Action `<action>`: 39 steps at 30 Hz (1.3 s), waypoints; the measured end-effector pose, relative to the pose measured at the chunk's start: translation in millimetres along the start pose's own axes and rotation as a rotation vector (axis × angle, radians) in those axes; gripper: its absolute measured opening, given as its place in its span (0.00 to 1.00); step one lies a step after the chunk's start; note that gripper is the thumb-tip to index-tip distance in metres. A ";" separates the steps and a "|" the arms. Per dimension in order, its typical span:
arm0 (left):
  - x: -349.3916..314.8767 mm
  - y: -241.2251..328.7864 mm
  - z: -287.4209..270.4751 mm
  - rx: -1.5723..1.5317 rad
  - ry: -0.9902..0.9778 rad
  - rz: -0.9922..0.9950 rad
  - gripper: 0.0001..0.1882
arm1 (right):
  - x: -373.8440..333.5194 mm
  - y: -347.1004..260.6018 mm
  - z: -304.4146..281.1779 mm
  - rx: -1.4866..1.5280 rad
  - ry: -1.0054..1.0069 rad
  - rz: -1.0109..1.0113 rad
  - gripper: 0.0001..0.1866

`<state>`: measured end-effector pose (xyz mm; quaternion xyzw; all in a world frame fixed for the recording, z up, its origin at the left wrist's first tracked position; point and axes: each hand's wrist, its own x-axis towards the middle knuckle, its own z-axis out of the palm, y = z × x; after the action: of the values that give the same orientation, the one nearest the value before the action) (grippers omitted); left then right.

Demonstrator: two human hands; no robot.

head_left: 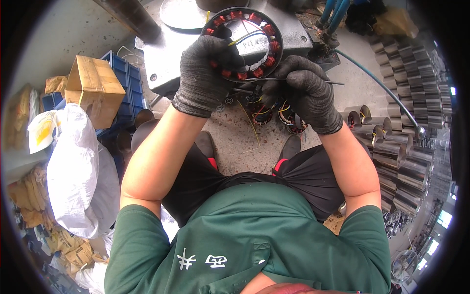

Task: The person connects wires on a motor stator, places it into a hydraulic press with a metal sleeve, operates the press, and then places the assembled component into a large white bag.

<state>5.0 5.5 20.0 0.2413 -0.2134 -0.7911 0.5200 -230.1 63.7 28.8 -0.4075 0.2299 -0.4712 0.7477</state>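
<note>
I view remotely: stator (270,61) near bench (296,35), fingers of left hand (205,68) clamped on its rim, of right hand (308,88) on a rod (335,83); apparently a wire-handling step, next needing steady support.

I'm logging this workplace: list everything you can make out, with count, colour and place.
Coil ring: one, black with copper-red windings, upper centre
Thin rod: one, dark, at the ring's bottom, reaching right
Metal stand: one, pale grey, behind the ring
Wired coil parts: at least two, dark, centre
Cylinders: many, silver, right
Hoses: several, blue-green, upper right
Cardboard box: one, brown, left
Crates: at least two, blue, beside the box
Sack: at least one, white, left
Shirt: one, green, lower centre
Shoes: two, dark, centre
Left hand: one, dark-grey glove, gripping the ring
Right hand: one, dark-grey glove, holding the rod
</note>
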 end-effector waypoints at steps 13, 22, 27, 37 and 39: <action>-0.6 -11.5 1.0 -0.091 0.091 -0.047 0.14 | -1.4 18.5 11.5 0.028 -0.024 -0.094 0.12; -1.7 -1.8 5.0 0.069 0.061 0.041 0.08 | -2.7 -4.9 8.3 -0.081 -0.035 -0.189 0.15; -4.0 3.1 6.2 0.040 0.093 0.029 0.06 | -7.6 -25.5 8.8 -0.171 -0.003 -0.364 0.15; -4.6 0.0 10.8 0.044 0.124 0.019 0.07 | -15.7 -30.3 12.1 -0.425 0.162 -0.312 0.12; -4.5 -1.7 12.1 0.057 0.142 0.021 0.07 | -15.1 -28.7 12.4 -0.430 0.179 -0.309 0.11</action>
<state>-2.0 11.3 29.4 0.3089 -0.2009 -0.7601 0.5352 -242.7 75.7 58.9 -0.5437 0.3248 -0.5543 0.5400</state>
